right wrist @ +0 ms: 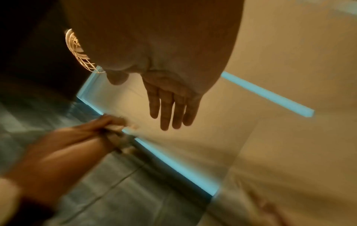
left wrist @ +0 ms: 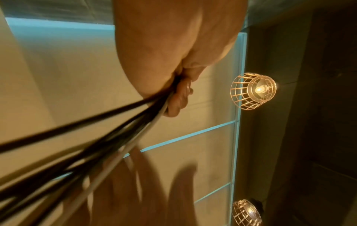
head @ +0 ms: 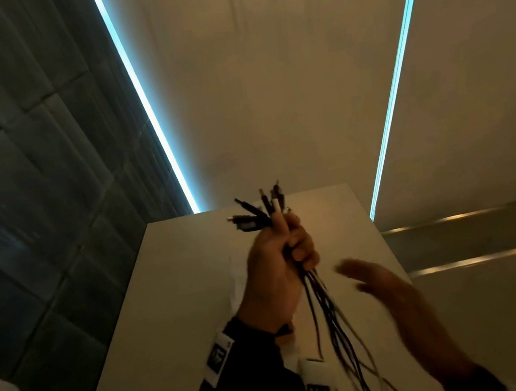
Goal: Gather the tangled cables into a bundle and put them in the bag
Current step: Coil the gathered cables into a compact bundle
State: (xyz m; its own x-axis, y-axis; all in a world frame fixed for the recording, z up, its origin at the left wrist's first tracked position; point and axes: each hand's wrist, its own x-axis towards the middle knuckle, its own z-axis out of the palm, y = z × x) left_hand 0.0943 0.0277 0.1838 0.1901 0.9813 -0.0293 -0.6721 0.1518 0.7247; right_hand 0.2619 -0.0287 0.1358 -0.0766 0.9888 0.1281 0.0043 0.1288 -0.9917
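Note:
My left hand [head: 284, 242] is raised above the white table [head: 171, 300] and grips a bundle of black and white cables [head: 322, 315]. Their plug ends [head: 262, 210] stick up out of the fist, and the loose strands hang down toward me. In the left wrist view the cables [left wrist: 92, 137] run out from under the curled fingers [left wrist: 179, 97]. My right hand [head: 374, 278], blurred, is just right of the hanging strands with its fingers [right wrist: 168, 110] straight, holding nothing. No bag is in view.
A dark tiled wall [head: 21, 168] stands at the left, with lit blue strips [head: 144, 105] along pale panels behind the table. Wire-cage lamps [left wrist: 253, 91] show in the left wrist view. The table's far edge [head: 251, 205] lies just behind the raised fist.

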